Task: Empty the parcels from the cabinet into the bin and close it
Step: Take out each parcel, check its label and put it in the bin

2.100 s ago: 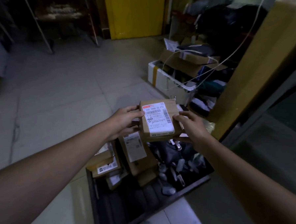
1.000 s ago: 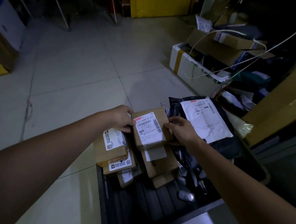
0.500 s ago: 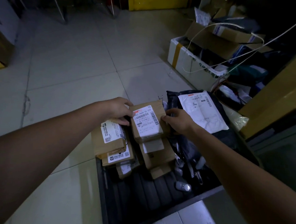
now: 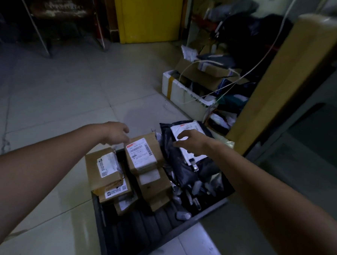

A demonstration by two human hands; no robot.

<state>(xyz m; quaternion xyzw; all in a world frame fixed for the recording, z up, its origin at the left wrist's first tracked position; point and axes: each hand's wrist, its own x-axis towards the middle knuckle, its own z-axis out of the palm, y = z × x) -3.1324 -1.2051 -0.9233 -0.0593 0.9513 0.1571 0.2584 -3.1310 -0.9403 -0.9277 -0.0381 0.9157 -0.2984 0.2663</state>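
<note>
Two bare hands, one stocked bin

One brown cardboard parcel with a white barcode label (image 4: pixel 142 154) lies label-up on a stack of brown boxes (image 4: pixel 154 189) inside the dark ribbed plastic bin (image 4: pixel 131 230). Its long axis points away from the person. Left hand (image 4: pixel 115 133) is at its far left corner, fingers loosely curled, gripping nothing. Right hand (image 4: pixel 190 142), fingers spread, is above the black plastic mailer bag (image 4: pixel 183 167) just beside it.

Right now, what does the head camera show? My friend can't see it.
Over a dark bin on a tiled floor, the left hand hovers by a white-labelled brown parcel and the right hand spreads over a black mailer bag. More brown parcels lie stacked in the bin.
</note>
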